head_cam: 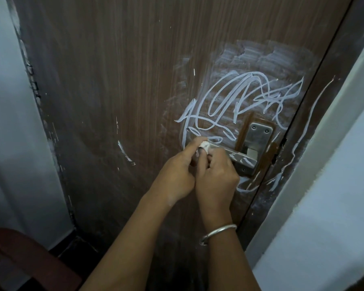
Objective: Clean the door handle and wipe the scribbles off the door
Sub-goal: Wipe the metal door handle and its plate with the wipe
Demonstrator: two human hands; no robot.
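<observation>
Door handle (239,155), one cloth (204,146), two hands (177,175) (216,179)

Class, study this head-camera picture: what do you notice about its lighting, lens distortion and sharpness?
Head view: dim, flat light, darkest lower left; the wide-angle lens bows the left edge of the door; scribbles and door handle look sharp, without glare; the cloth scrap at the lever's tip is too small to make out.
</observation>
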